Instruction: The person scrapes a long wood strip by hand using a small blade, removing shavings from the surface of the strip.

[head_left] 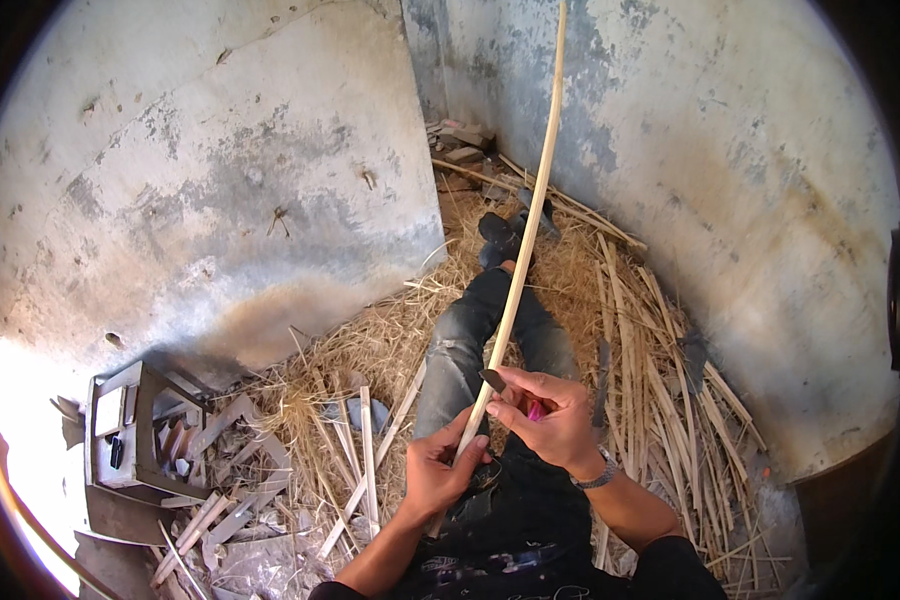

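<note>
A long, pale strip of what looks like split bamboo [532, 215] rises from my lap toward the far wall, bending slightly. Its near end is wrapped by my left hand [436, 472], closed with the thumb along the strip. Just above, my right hand [558, 418] is closed on a small knife [492, 380]. The knife's short dark blade lies against the strip, and a bit of pink, perhaps its handle, shows between the fingers. The rest of the handle is hidden by the hand. My legs [460, 345] stretch forward beneath the strip.
Pale shavings [370, 355] cover the floor around my legs. Many long strips [635, 370] lie in a pile on the right. At left stands a worn wooden box-like frame [135, 425] beside scrap pieces. Stained walls [240, 180] close in ahead and right, with rubble [463, 150] in the corner.
</note>
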Action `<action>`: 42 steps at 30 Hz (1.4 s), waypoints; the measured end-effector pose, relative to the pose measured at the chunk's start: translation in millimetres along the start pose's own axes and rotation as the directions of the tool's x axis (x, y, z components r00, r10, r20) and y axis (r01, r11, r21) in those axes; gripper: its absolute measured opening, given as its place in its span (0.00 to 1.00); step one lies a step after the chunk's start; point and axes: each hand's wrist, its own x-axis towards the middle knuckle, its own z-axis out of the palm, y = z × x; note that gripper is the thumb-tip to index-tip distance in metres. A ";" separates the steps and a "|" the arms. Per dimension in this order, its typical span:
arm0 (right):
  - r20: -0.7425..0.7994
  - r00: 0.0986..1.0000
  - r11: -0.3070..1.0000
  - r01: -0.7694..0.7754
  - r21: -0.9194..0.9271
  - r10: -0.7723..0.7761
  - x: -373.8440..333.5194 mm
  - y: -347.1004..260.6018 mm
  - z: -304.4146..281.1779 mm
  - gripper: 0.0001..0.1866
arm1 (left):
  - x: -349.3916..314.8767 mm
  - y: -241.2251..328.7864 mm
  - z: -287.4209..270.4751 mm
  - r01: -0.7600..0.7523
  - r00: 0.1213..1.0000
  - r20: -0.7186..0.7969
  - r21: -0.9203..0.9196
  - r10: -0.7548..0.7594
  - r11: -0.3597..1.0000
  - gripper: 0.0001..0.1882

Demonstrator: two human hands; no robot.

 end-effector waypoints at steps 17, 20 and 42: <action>-0.016 0.999 0.988 0.046 -0.148 -0.049 7.4 5.7 -2.4 0.21 | -4.7 0.0 -9.9 0.091 0.995 -0.059 0.128 -0.084 0.988 0.18; -0.060 0.963 0.894 0.220 -0.391 -0.263 21.6 5.9 -12.5 0.17 | -6.6 -2.6 -13.9 0.095 0.995 0.006 0.059 -0.096 0.994 0.18; 0.284 0.846 0.631 0.527 -0.570 -0.451 17.9 6.7 -9.1 0.25 | -13.9 -17.9 -30.2 -0.006 0.999 0.048 0.135 -0.001 0.991 0.16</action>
